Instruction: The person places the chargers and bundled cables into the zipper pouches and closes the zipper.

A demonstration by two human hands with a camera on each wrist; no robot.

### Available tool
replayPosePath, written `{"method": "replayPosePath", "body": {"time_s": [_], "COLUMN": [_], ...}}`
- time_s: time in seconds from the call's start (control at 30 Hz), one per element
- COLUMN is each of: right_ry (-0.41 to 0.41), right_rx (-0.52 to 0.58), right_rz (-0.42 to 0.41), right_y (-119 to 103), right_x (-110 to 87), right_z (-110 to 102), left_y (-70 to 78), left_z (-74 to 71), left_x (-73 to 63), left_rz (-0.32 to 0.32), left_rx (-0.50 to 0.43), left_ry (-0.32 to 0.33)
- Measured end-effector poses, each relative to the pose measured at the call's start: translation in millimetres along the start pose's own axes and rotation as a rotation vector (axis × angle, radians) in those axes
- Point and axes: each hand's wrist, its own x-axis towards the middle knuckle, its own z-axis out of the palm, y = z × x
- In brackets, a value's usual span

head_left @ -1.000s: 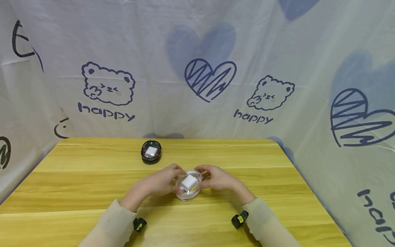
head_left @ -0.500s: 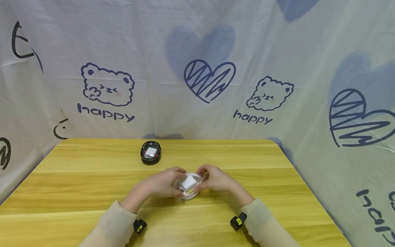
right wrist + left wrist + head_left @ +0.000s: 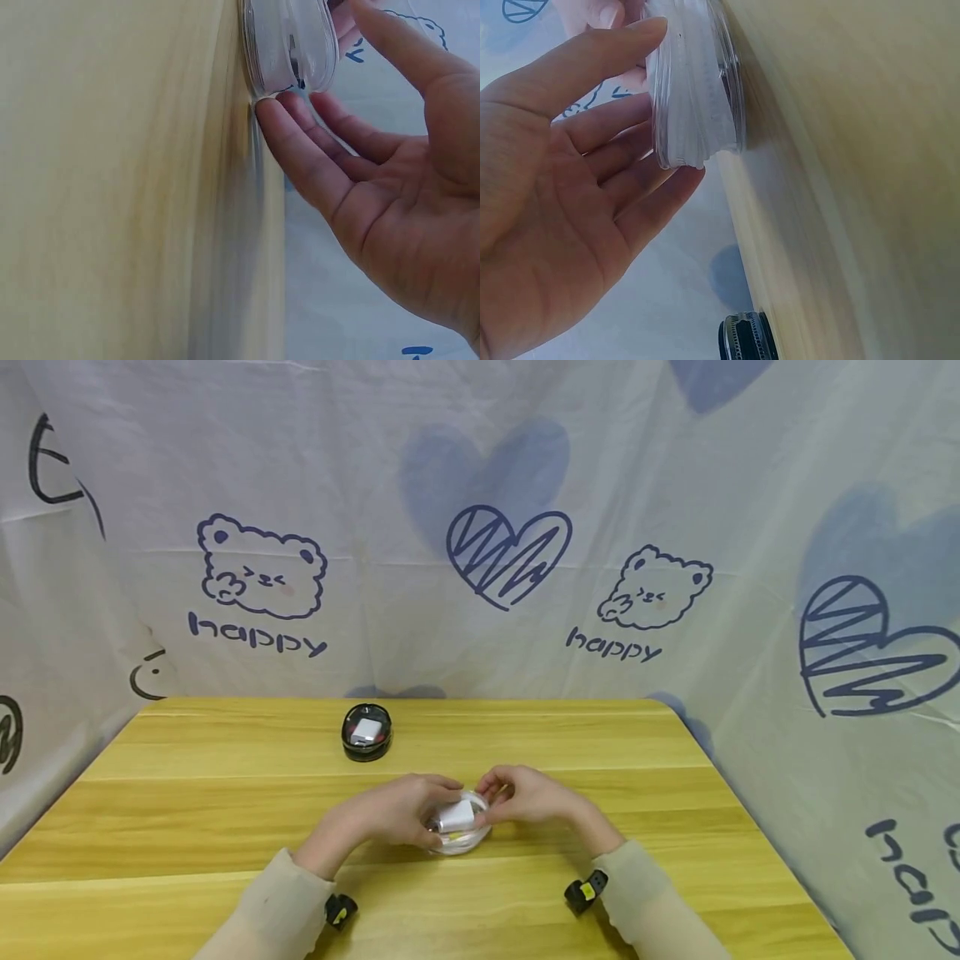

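A small round clear zip case (image 3: 463, 846) with a white rim is between both hands near the middle of the table. Through its clear top shows a white charger block (image 3: 456, 815). My left hand (image 3: 397, 810) grips the case's left side, thumb at one face and fingers beneath, as the left wrist view shows. On the other side my right hand (image 3: 528, 795) holds the right edge between thumb and fingers. In the right wrist view its fingertips (image 3: 271, 112) are right at the case's zipped edge. The case stands tilted, close over the table.
Farther back on the wooden table (image 3: 187, 827) sits a matching black case (image 3: 367, 752) with a white block inside. A white curtain (image 3: 390, 610) with bear and heart prints hangs behind the table and along its sides.
The clear zip case has come slightly nearer and tilted, its block now lying more level. The left fingers have shifted farther over its top edge. The black case stays put.
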Motion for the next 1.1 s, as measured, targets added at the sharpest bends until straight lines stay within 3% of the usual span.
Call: {"method": "replayPosePath", "body": {"time_s": [0.3,0.6,0.87,1.1], "right_ry": [0.04,0.038,0.04,0.031], "right_rx": [0.093,-0.002,-0.102,-0.149], "right_rz": [0.002,0.003,-0.023,-0.032], "right_y": [6,4,2,3], "right_x": [4.5,5.1,7.8,14.8], "right_z": [2,7,7,5], "left_y": [-1.3,-1.6,-1.1,-0.3], "left_z": [0.2,0.3,-0.4,-0.7], "left_x": [0.1,0.6,0.1,0.2], "left_rz": [-0.005,0.015,-0.024,-0.02], "left_rx": [0.007,0.001,-0.042,-0.042], "left_ry": [-0.015,-0.004,0.006,0.005]}}
